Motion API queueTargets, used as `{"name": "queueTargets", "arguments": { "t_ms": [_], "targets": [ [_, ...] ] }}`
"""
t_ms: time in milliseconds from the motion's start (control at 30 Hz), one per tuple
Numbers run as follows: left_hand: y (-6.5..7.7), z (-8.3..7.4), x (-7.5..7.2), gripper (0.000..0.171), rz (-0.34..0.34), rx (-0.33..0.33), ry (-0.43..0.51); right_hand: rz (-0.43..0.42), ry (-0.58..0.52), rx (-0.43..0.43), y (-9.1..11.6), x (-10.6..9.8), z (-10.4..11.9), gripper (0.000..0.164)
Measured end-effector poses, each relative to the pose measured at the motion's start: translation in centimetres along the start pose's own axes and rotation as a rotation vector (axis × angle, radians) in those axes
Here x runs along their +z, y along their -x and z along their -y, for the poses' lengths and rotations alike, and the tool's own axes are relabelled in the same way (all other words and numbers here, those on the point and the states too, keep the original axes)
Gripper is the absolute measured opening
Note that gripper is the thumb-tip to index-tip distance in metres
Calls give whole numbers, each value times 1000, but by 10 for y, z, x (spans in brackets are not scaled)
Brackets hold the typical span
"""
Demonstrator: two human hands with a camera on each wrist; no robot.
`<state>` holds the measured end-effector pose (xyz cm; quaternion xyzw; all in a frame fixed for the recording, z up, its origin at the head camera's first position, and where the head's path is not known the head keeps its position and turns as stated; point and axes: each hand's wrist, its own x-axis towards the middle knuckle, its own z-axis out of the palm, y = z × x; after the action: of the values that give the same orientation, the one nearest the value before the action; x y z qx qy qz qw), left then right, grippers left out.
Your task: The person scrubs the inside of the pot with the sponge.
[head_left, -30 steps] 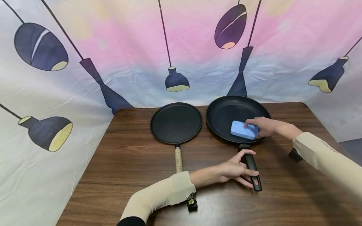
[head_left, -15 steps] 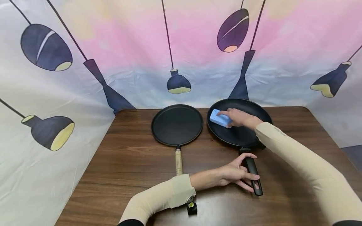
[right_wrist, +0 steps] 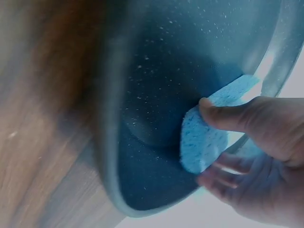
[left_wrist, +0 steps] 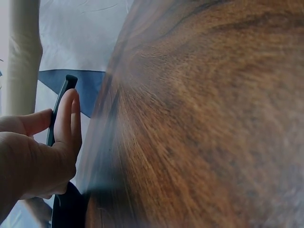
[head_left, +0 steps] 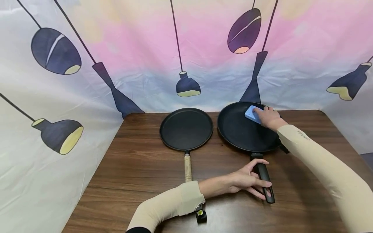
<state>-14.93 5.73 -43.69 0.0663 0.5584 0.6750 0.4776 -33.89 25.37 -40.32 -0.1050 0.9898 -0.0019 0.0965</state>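
Observation:
A black frying pan (head_left: 242,132) lies on the right of the table, its black handle (head_left: 263,173) pointing toward me. My left hand (head_left: 247,181) grips that handle between thumb and fingers; the left wrist view shows the handle (left_wrist: 56,116) rising between them. Inside the pan, near its far right wall, my right hand (head_left: 269,117) holds a light blue sponge (head_left: 253,114). In the right wrist view the thumb and fingers pinch the sponge (right_wrist: 204,137) by its sides, against the pan's dark speckled surface (right_wrist: 156,95). The hand hides part of the sponge.
Left of the frying pan lies a flat round black pan (head_left: 186,129) with a wooden handle (head_left: 187,166), whose near end is hidden by my left sleeve. The brown wooden table (head_left: 140,165) meets a cloth backdrop (head_left: 151,48) printed with lamps.
My right hand has swept the sponge from the pan's near right side to its far left, then across to the far right. The left hand keeps its grip on the handle.

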Motion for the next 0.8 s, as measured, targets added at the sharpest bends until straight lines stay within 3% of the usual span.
{"name": "queueTargets", "arguments": {
  "t_ms": [100, 200, 367, 533, 667, 800],
  "targets": [
    [-1, 0, 0, 63, -13, 9, 3, 74, -43, 30, 12, -4, -1, 57],
    [0, -2, -1, 63, -24, 19, 15, 202, -98, 41, 27, -11, 4, 67],
    [-1, -3, -2, 63, -30, 22, 23, 335, -123, -40, 50, -15, 18, 76],
    [-1, -5, -3, 63, -28, 24, 14, 291, -108, -202, 62, -11, 34, 74],
    [-2, -4, -4, 62, -15, 12, 11, 233, -127, -338, 56, -5, 54, 67],
    [-2, -3, -4, 63, -6, 3, 10, 153, -104, -360, 39, 1, 71, 66]
  ]
}}
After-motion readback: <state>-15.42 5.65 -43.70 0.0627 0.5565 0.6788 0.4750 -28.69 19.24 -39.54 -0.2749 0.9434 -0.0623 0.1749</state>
